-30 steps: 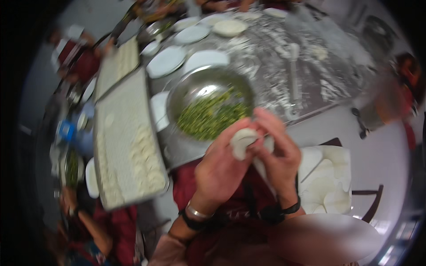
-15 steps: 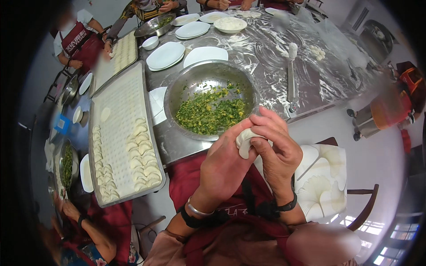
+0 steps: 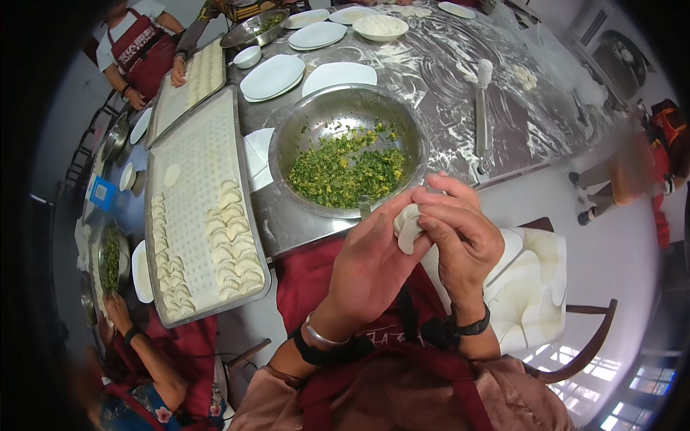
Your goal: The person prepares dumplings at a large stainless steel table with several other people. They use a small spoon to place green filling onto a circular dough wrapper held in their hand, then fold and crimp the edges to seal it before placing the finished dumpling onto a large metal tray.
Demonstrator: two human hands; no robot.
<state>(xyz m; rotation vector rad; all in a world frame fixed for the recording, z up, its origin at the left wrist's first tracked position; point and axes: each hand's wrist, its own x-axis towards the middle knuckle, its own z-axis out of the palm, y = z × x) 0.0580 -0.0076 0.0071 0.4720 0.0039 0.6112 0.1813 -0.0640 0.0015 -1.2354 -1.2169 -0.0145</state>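
A white dough wrapper [image 3: 407, 232], folded over into a pleated dumpling, sits between my two hands just below the big steel bowl [image 3: 341, 108]. My left hand [image 3: 366, 269] cradles it with fingers pointing up and curled a little around it. My right hand [image 3: 466, 248] pinches its edge with thumb and bent fingers. In the bowl lies chopped green and yellow filling [image 3: 338, 179], with a metal utensil handle [image 3: 364, 206] at its near rim. To the left, a perforated tray [image 3: 198, 183] holds rows of crescent dumplings [image 3: 237, 269].
White plates [image 3: 273, 77], a flour dish [image 3: 381, 29] and a metal roller-like tool [image 3: 481, 122] lie on the floured steel table [image 3: 532, 133]. Co-workers in red aprons [image 3: 144, 54] work at left, lower left and top; another person [image 3: 658, 144] stands right. A patterned chair [image 3: 528, 294] is at right.
The wrapper has gone from a wider, flatter shape to a narrower folded one as my right fingers pinch along it. Both hands appear slightly further right in the view.
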